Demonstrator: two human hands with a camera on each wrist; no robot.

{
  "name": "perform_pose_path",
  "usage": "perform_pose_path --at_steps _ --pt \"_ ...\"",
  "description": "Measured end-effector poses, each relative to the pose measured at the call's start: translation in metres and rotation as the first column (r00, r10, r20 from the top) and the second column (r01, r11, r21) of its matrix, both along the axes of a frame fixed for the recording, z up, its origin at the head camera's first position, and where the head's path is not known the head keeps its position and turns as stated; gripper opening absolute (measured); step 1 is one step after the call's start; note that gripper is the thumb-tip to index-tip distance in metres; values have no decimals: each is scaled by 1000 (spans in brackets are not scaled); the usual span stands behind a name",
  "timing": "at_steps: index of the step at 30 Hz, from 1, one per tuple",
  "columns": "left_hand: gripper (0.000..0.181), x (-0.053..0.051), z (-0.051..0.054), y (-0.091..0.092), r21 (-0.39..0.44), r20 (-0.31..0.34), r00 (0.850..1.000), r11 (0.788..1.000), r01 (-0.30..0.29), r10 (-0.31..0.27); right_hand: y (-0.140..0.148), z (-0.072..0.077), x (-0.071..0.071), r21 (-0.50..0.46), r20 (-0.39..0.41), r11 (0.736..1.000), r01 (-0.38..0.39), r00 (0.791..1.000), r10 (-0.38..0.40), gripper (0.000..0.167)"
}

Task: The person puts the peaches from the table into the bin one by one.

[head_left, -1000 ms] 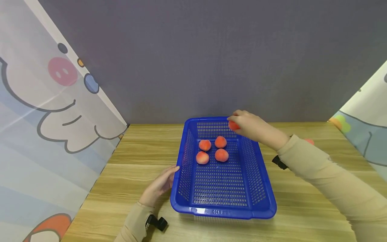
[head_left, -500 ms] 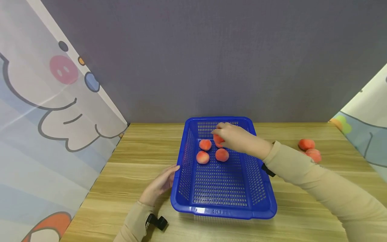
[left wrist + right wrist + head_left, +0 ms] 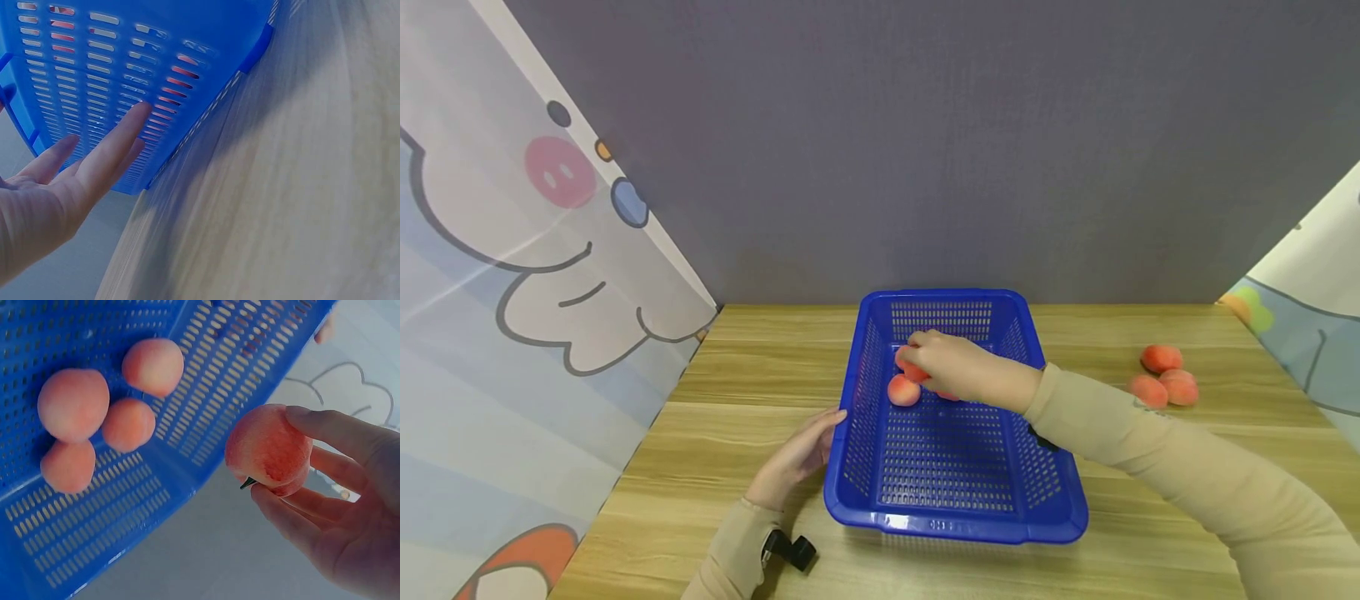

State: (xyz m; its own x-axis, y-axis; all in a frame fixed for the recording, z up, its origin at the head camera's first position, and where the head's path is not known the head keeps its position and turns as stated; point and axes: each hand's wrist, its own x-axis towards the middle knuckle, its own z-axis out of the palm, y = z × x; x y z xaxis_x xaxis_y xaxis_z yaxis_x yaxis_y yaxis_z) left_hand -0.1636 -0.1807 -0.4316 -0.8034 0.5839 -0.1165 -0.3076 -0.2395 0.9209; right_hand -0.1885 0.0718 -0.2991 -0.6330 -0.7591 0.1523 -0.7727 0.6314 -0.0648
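Observation:
In the head view, a blue plastic basket with slotted walls stands on the wooden table. My left hand is at its left side, the thumb at the rim; in the left wrist view the extended fingers lie along the outer wall. My right hand is over the basket's back left part and holds a peach with a small green stem between thumb and fingers. Several more peaches lie on the basket floor, one being a paler peach; the hand partly hides the others in the head view.
Three peaches lie close together on the table right of the basket. A grey panel rises behind the table. Cartoon-printed sheets flank it on both sides.
My right hand has carried the peach left and toward me, from the back right rim to the left part of the basket. The table peaches have come into view. The left hand has stayed put.

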Motion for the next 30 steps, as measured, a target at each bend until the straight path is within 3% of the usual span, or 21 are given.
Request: perform_pose_path --at_steps 8,13,19,20,26,30 --pt "27 0 -2 1 -14 -13 1000 1000 -3 3 -10 -12 4 61 1 996 -72 997 72 32" --pt "27 -1 -2 0 -9 -15 1000 1000 -2 2 -19 -21 5 121 36 990 -72 997 68 36" --pt "26 -1 -1 2 -2 -7 1000 1000 -2 2 -28 -30 8 121 97 990 -71 994 59 38" --pt "26 0 -1 2 0 -5 1000 1000 -1 1 -27 -37 4 107 83 990 -89 993 81 38" --pt "26 0 0 2 8 -4 1000 1000 2 -2 -32 -47 5 122 40 987 -103 994 99 34" --pt "26 0 0 1 -9 -5 1000 1000 -6 6 -37 -46 10 165 63 983 -79 996 69 32"
